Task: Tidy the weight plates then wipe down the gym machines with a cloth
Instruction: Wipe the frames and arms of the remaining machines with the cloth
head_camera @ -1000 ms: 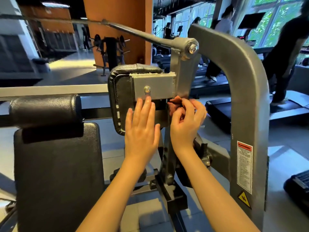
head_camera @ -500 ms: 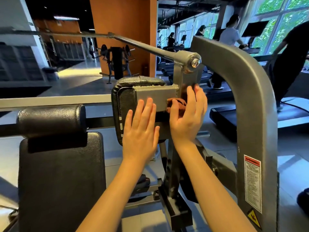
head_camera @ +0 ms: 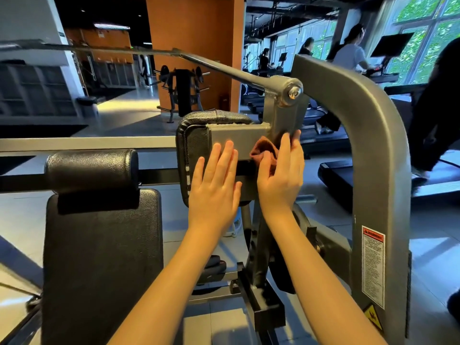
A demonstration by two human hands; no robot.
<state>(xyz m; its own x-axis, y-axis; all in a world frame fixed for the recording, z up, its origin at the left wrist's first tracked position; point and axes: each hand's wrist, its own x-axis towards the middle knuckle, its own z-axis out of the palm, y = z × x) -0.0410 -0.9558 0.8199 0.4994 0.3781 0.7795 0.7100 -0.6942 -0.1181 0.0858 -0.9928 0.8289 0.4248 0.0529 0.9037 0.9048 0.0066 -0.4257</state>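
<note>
Pressing rust-brown crumpled cloth (head_camera: 263,151) onto grey steel pivot arm (head_camera: 286,120) at frame centre with right hand (head_camera: 281,178), fingers straight and flat for wiping; laying left hand (head_camera: 216,185), fingers straight, on grey metal bracket (head_camera: 236,139) of black padded cushion (head_camera: 194,145), probably steadying the swinging part

Most of the cloth (head_camera: 263,151) is hidden under the right hand (head_camera: 281,180) at centre frame. The left hand (head_camera: 215,190) covers the bracket's (head_camera: 239,138) lower edge. The label's (head_camera: 373,265) print, lower right, is too small to read. A person (head_camera: 435,115) at the right edge is cut off and blurred. The bar (head_camera: 99,47) is cut off at upper left.
</note>
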